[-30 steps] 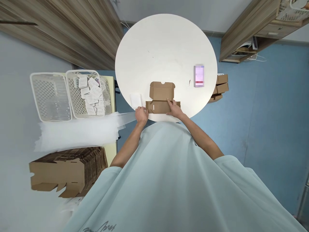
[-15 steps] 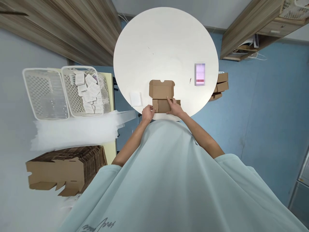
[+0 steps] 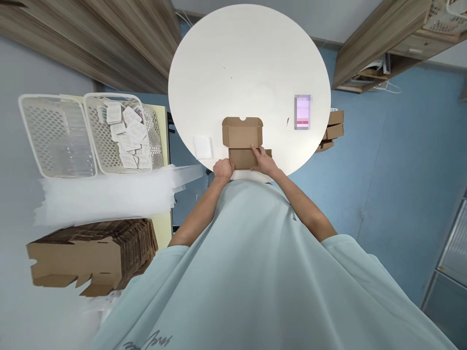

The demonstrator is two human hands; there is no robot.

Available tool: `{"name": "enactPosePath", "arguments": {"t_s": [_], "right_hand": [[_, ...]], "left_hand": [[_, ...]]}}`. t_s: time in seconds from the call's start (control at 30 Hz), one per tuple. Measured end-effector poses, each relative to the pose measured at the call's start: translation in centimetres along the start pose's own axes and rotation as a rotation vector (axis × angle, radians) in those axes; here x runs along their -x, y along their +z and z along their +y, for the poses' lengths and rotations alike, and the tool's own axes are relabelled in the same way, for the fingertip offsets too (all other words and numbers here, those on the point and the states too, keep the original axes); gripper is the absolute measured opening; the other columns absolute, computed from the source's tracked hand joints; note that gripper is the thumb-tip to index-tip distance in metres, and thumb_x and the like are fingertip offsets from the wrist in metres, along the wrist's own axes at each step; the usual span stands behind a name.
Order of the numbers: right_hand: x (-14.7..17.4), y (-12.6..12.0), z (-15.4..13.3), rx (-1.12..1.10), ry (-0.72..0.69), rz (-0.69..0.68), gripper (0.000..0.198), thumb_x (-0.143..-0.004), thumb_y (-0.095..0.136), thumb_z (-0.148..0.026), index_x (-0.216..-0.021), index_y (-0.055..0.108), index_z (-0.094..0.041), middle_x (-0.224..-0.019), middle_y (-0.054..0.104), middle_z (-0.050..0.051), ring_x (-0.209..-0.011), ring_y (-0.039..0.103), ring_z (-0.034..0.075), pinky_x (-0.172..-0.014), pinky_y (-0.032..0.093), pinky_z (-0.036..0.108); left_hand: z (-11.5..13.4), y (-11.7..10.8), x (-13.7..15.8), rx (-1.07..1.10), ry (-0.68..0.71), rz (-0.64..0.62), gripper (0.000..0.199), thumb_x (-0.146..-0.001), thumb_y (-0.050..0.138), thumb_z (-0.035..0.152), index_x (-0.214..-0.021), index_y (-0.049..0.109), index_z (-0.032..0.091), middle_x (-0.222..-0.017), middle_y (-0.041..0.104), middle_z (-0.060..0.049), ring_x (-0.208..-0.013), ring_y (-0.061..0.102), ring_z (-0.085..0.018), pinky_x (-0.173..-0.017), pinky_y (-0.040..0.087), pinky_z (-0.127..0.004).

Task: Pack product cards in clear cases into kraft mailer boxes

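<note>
Brown cardboard box (image 3: 242, 159), lid flipped up, sits right between the fingers of both hands, near edge of the round white table (image 3: 248, 53). Left hand (image 3: 224, 169): fingers curled and bunched together at the box's left end; can't tell if they pinch the wall or only press it. Right hand (image 3: 265, 161): thumb and forefinger spread, forefinger up by the lid crease, thumb toward the near wall. Open lid (image 3: 242, 134) stands just ahead of the right fingertips. Right end flap (image 3: 269, 152) sticks out just beyond the right fingers, not tucked.

Looks like end-folding, my judgement. To do it well: brace the tray with the right fingers, push the left end down evenly so it seats flush, avoid leaning on the lid crease, and don't crush the near wall.

White square packet (image 3: 203, 147) lies flat, just ahead and outward of the left fingers. Phone (image 3: 302, 113), blurred out, ahead and outward of the right fingers. Well out past the left fingers: basket (image 3: 153, 129) of white packets, white sheets (image 3: 102, 197), cardboard stack (image 3: 80, 262).
</note>
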State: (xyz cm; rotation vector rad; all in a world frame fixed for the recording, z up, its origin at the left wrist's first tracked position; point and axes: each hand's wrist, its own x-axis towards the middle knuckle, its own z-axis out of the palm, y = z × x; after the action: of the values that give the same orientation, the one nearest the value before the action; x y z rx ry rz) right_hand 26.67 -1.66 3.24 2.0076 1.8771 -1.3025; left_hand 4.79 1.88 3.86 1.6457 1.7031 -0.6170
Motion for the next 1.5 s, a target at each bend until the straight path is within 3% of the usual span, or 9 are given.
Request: {"name": "enactPosePath", "arguments": {"t_s": [0.1,0.2,0.3,0.37,0.57,0.77,0.97,1.27,1.5], "right_hand": [[1.6,-0.1,1.3,-0.071,0.027,0.176,0.09,-0.107,0.07,-0.036,-0.185,0.025,-0.027,-0.176,0.045,0.02,-0.145,0.065,0.037,-0.109,0.065,0.049],[3.0,0.0,3.4,-0.119,0.218,0.355,0.063,-0.114,0.054,-0.039,-0.172,0.043,-0.017,-0.159,0.061,0.022,-0.134,0.069,0.033,-0.104,0.062,0.045],[3.5,0.3,5.1,-0.175,0.364,0.278,0.034,-0.114,0.054,-0.039,-0.135,0.067,-0.016,-0.132,0.077,0.018,-0.116,0.074,0.03,-0.095,0.058,0.04],[3.5,0.3,5.4,-0.194,0.369,0.221,0.022,-0.114,0.052,-0.036,-0.112,0.068,-0.021,-0.116,0.081,0.013,-0.106,0.075,0.028,-0.087,0.055,0.036],[3.6,-0.2,3.2,-0.183,0.235,0.202,0.016,-0.115,0.053,-0.031,-0.101,0.059,-0.027,-0.1,0.082,0.008,-0.097,0.077,0.028,-0.078,0.049,0.034],[2.0,0.1,0.1,-0.111,0.116,0.162,0.026,-0.116,0.06,-0.046,-0.101,0.065,-0.025,-0.117,0.082,0.013,-0.101,0.077,0.029,-0.085,0.054,0.037],[0.4,-0.4,0.5,-0.167,0.205,0.146,0.018,-0.117,0.061,-0.039,-0.113,0.068,-0.023,-0.116,0.085,0.012,-0.105,0.078,0.029,-0.089,0.056,0.036],[-1.2,-0.4,-1.5,0.124,0.294,0.044,0.027,-0.113,0.048,-0.018,-0.122,0.073,-0.014,-0.124,0.08,0.026,-0.117,0.077,0.04,-0.097,0.057,0.046],[-1.1,-0.6,-1.2,0.121,0.299,0.052,0.03,-0.117,0.047,-0.027,-0.122,0.074,-0.015,-0.122,0.08,0.026,-0.115,0.078,0.041,-0.097,0.057,0.049]], "left_hand": [[0.1,0.0,0.0,-0.017,-0.001,0.003,0.04,-0.111,0.048,0.023,-0.126,0.083,0.012,-0.129,0.081,-0.027,-0.127,0.075,-0.042,-0.103,0.058,-0.047],[0.2,0.1,0.0,-0.024,-0.008,0.007,0.041,-0.11,0.048,0.024,-0.127,0.083,0.012,-0.129,0.08,-0.026,-0.124,0.075,-0.041,-0.101,0.058,-0.046],[0.2,0.2,-0.1,-0.018,-0.01,0.012,0.043,-0.109,0.046,0.024,-0.128,0.083,0.012,-0.129,0.08,-0.027,-0.124,0.075,-0.041,-0.1,0.058,-0.047],[0.2,0.3,-0.1,-0.012,-0.011,0.018,0.044,-0.109,0.045,0.023,-0.129,0.083,0.011,-0.129,0.08,-0.027,-0.125,0.075,-0.042,-0.1,0.058,-0.047],[0.2,0.5,-0.4,-0.013,-0.018,0.018,0.044,-0.11,0.046,0.026,-0.132,0.082,0.011,-0.132,0.08,-0.027,-0.129,0.074,-0.041,-0.104,0.058,-0.047],[0.3,0.4,-0.6,0.029,-0.03,0.002,0.039,-0.11,0.051,0.027,-0.13,0.082,0.013,-0.132,0.08,-0.026,-0.129,0.074,-0.042,-0.107,0.058,-0.049],[0.3,0.3,-0.6,0.003,-0.036,0.002,0.042,-0.108,0.047,0.024,-0.128,0.082,0.012,-0.129,0.08,-0.027,-0.124,0.075,-0.042,-0.101,0.059,-0.048],[0.3,0.4,-0.7,0.016,-0.031,0.011,0.041,-0.108,0.048,0.026,-0.126,0.083,0.015,-0.125,0.081,-0.026,-0.122,0.075,-0.042,-0.098,0.058,-0.047],[-0.1,0.6,-0.5,0.055,-0.014,0.014,0.037,-0.109,0.054,0.036,-0.118,0.084,0.017,-0.124,0.081,-0.025,-0.121,0.075,-0.043,-0.098,0.057,-0.049]]}}
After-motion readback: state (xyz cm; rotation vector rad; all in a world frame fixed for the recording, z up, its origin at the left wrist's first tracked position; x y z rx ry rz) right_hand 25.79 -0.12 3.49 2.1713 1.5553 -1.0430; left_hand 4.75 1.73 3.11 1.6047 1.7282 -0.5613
